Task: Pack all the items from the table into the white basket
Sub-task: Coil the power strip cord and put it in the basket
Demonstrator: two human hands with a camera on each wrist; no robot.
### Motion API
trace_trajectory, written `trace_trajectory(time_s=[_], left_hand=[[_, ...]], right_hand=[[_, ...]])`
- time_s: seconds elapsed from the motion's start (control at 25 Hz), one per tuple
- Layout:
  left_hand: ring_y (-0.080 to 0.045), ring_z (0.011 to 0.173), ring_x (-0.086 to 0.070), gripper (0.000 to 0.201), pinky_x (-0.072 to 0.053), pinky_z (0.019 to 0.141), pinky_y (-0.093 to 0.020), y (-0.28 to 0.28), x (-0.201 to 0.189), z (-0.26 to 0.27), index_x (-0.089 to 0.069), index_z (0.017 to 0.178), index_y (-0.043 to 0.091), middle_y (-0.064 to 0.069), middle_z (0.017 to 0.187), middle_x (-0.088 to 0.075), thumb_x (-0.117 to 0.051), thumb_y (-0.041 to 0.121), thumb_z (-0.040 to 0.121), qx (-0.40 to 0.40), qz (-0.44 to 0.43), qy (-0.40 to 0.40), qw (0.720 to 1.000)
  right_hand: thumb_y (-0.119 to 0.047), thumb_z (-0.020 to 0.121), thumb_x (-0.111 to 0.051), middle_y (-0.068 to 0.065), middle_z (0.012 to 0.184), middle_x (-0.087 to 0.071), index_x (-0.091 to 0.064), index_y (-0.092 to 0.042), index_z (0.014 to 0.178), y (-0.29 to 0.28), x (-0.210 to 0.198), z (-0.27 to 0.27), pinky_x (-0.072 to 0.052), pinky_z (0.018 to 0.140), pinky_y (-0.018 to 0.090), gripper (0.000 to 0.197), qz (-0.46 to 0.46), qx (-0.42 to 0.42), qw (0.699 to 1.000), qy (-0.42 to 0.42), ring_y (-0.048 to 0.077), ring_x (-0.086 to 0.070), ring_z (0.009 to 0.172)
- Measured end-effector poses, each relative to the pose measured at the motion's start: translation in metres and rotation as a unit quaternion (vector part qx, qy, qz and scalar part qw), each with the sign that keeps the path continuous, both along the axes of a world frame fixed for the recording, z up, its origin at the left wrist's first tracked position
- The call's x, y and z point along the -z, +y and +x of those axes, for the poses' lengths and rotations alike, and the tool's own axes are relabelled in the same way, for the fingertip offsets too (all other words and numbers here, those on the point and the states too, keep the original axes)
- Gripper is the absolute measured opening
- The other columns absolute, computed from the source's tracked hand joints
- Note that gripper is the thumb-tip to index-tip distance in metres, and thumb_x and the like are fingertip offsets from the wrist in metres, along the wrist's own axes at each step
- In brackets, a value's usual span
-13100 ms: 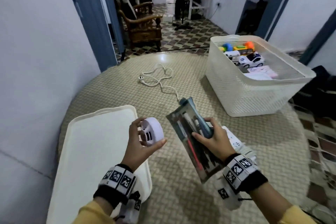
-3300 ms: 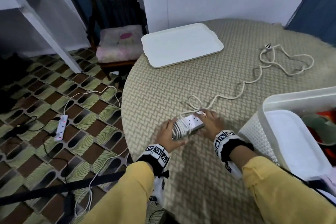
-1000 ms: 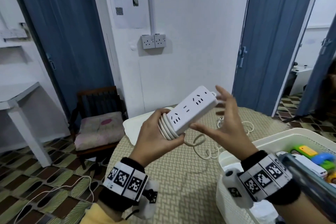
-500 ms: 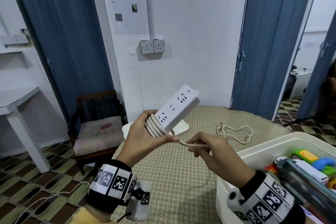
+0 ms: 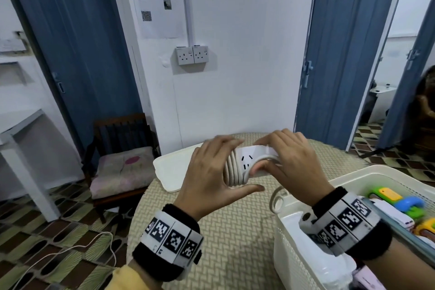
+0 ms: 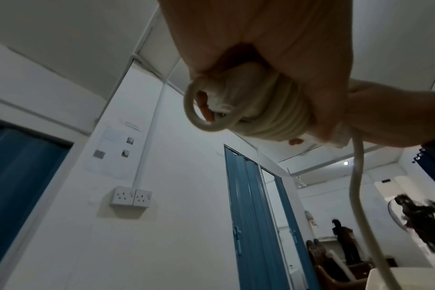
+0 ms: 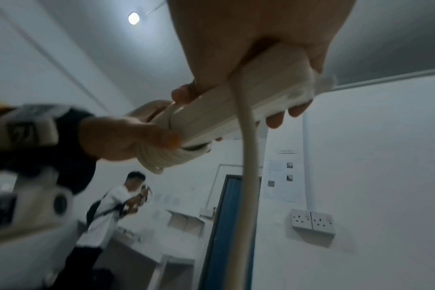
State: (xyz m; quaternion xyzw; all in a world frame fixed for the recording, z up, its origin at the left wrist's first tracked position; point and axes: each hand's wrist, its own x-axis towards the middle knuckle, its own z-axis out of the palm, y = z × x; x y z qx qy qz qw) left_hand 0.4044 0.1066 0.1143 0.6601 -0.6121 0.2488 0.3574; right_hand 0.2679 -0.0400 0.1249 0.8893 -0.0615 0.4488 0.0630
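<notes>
I hold a white power strip (image 5: 250, 159) in the air above the table, with its cord wound in several coils (image 5: 231, 170) round its left end. My left hand (image 5: 211, 172) grips that coiled end. My right hand (image 5: 293, 162) curls over the strip's right end. A loose length of cord (image 5: 275, 201) hangs down from under my right palm toward the white basket (image 5: 353, 174) at the lower right. In the left wrist view the coils (image 6: 268, 113) and the hanging cord (image 6: 358, 196) show below my palm. In the right wrist view my fingers wrap the strip (image 7: 236, 111).
The basket holds toys (image 5: 404, 202) and other packed items. A white tray (image 5: 170, 170) lies on the round woven-cloth table (image 5: 223, 242). A wooden chair (image 5: 122, 148) stands left of the table. A person (image 7: 104, 206) stands in the background.
My right hand has left its pinch on the cord below the strip and now grips the strip's far end. The strip has turned from tilted up to about level.
</notes>
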Motion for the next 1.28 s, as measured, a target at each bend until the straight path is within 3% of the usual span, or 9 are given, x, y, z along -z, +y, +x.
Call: trace_trajectory(time_s=[0.16, 0.32, 0.52, 0.64, 0.72, 0.8, 1.0, 1.16, 1.28], left_hand=[[-0.008, 0.103, -0.058, 0.075, -0.052, 0.083, -0.036, 0.004, -0.013, 0.001, -0.058, 0.125, 0.025, 0.008, 0.119, -0.056, -0.07, 0.068, 0.065, 0.023, -0.02, 0.027, 0.999], [-0.01, 0.087, -0.057, 0.072, -0.049, 0.074, -0.035, 0.006, -0.019, 0.004, -0.058, 0.124, 0.029, 0.008, 0.109, -0.056, -0.068, 0.069, 0.065, 0.017, 0.024, -0.064, 0.998], [-0.009, 0.078, -0.058, 0.057, -0.052, 0.063, -0.032, 0.008, -0.018, 0.014, -0.061, 0.115, 0.027, 0.008, 0.1, -0.055, -0.065, 0.062, 0.071, -0.032, -0.005, -0.029, 0.999], [-0.009, 0.075, -0.057, 0.051, -0.052, 0.06, -0.029, 0.013, -0.014, 0.026, -0.06, 0.114, 0.029, 0.009, 0.097, -0.053, -0.06, 0.062, 0.074, -0.087, -0.054, 0.03, 0.994], [-0.01, 0.075, -0.057, 0.051, -0.052, 0.061, -0.03, 0.017, -0.012, 0.032, -0.059, 0.114, 0.031, 0.01, 0.098, -0.052, -0.055, 0.063, 0.075, -0.114, -0.056, 0.061, 0.99], [-0.01, 0.077, -0.056, 0.053, -0.053, 0.063, -0.033, 0.021, -0.008, 0.037, -0.058, 0.117, 0.032, 0.01, 0.099, -0.051, -0.051, 0.065, 0.075, -0.126, -0.037, 0.085, 0.988], [-0.007, 0.081, -0.06, 0.047, -0.055, 0.071, -0.039, 0.032, -0.007, 0.035, -0.051, 0.118, 0.048, 0.016, 0.101, -0.052, -0.052, 0.065, 0.074, -0.047, 0.019, 0.185, 0.981], [-0.011, 0.099, -0.058, 0.055, -0.053, 0.083, -0.035, 0.022, -0.02, 0.016, -0.045, 0.128, 0.057, 0.007, 0.112, -0.055, -0.058, 0.053, 0.075, 0.081, -0.016, 0.326, 0.942], [-0.012, 0.099, -0.06, 0.045, -0.054, 0.07, -0.025, 0.011, -0.031, 0.016, -0.057, 0.121, 0.046, -0.001, 0.119, -0.057, -0.061, 0.046, 0.076, 0.112, -0.088, 0.404, 0.903]], right_hand=[[-0.043, 0.084, -0.055, -0.008, 0.079, -0.055, -0.051, -0.016, 0.083, 0.005, -0.004, -0.001, -0.026, 0.063, 0.025, 0.027, 0.036, -0.031, 0.997, -0.061, 0.007, -0.042, 0.072], [-0.044, 0.084, -0.055, -0.01, 0.076, -0.051, -0.048, -0.021, 0.08, 0.001, 0.003, 0.002, -0.029, 0.061, 0.023, 0.025, 0.09, -0.085, 0.991, -0.051, 0.008, -0.042, 0.068], [-0.059, 0.082, -0.055, -0.018, 0.103, -0.052, -0.053, -0.028, 0.11, -0.001, 0.009, 0.003, -0.04, 0.082, 0.024, 0.041, 0.229, -0.098, 0.968, -0.044, 0.004, -0.048, 0.096], [-0.032, 0.08, -0.073, -0.006, 0.121, -0.051, -0.033, -0.026, 0.135, 0.004, 0.025, -0.003, -0.048, 0.088, 0.022, 0.068, 0.461, -0.112, 0.88, -0.001, 0.009, -0.055, 0.107], [-0.015, 0.085, -0.067, 0.007, 0.103, -0.064, -0.05, -0.015, 0.118, 0.006, 0.037, -0.005, -0.053, 0.081, 0.03, 0.037, 0.572, -0.17, 0.798, 0.081, 0.021, -0.066, 0.091], [-0.008, 0.091, -0.056, 0.013, 0.082, -0.064, -0.059, -0.009, 0.098, 0.001, 0.037, -0.008, -0.054, 0.07, 0.031, 0.007, 0.597, -0.195, 0.776, 0.065, 0.022, -0.065, 0.071], [-0.017, 0.082, -0.07, 0.0, 0.071, -0.065, -0.069, -0.018, 0.092, -0.031, 0.003, -0.014, -0.048, 0.056, 0.019, 0.009, 0.335, -0.059, 0.932, -0.128, 0.014, -0.055, 0.059], [-0.006, 0.074, -0.077, -0.016, 0.058, -0.061, -0.066, -0.017, 0.073, -0.017, 0.012, 0.013, -0.04, 0.053, 0.013, 0.015, 0.338, -0.08, 0.934, -0.084, 0.001, -0.051, 0.048], [-0.012, 0.079, -0.075, -0.016, 0.073, -0.062, -0.074, -0.008, 0.092, 0.025, 0.044, 0.026, -0.042, 0.058, 0.007, 0.014, 0.312, -0.185, 0.932, -0.023, -0.005, -0.056, 0.06]])
